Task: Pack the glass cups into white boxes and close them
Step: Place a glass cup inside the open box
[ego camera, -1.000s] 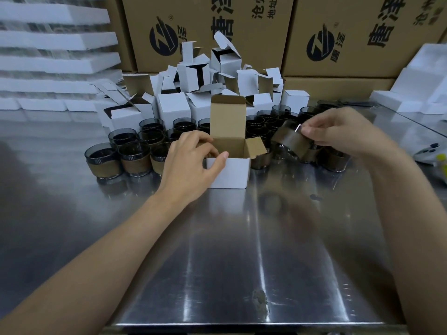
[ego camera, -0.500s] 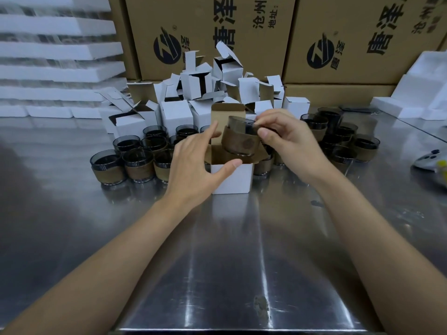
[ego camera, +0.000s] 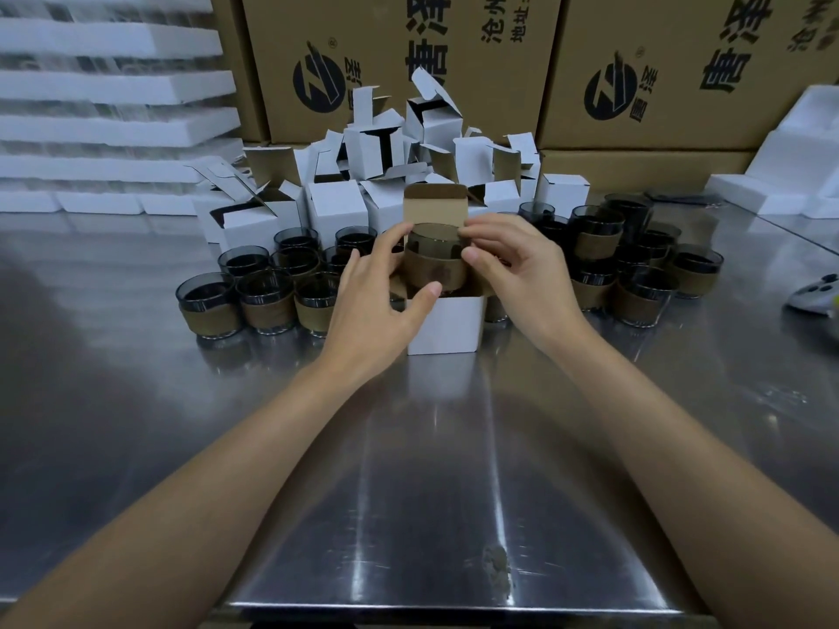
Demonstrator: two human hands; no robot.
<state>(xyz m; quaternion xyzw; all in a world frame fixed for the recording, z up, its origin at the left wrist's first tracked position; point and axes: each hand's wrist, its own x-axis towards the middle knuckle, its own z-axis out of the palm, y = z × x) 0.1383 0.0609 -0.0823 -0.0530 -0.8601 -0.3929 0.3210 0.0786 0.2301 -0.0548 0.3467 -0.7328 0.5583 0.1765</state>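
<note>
A small white box [ego camera: 447, 324] stands open on the steel table, its brown lid flap [ego camera: 435, 205] upright at the back. A dark glass cup with a brown sleeve [ego camera: 434, 264] sits upright and partway down in the box's mouth. My right hand [ego camera: 513, 270] grips the cup's right side near its rim. My left hand [ego camera: 379, 301] holds the box's left side, thumb on the front top edge and fingers by the cup's left rim.
Several sleeved glass cups stand left [ego camera: 265, 295] and right [ego camera: 635, 270] of the box. A heap of open white boxes [ego camera: 390, 174] lies behind, before large brown cartons [ego camera: 399, 61]. White foam pieces [ego camera: 790, 170] sit far right, foam sheets [ego camera: 104, 88] far left.
My right hand brought a cup from the right-hand group over the box and lowered it into the opening. My left hand stayed on the box.
</note>
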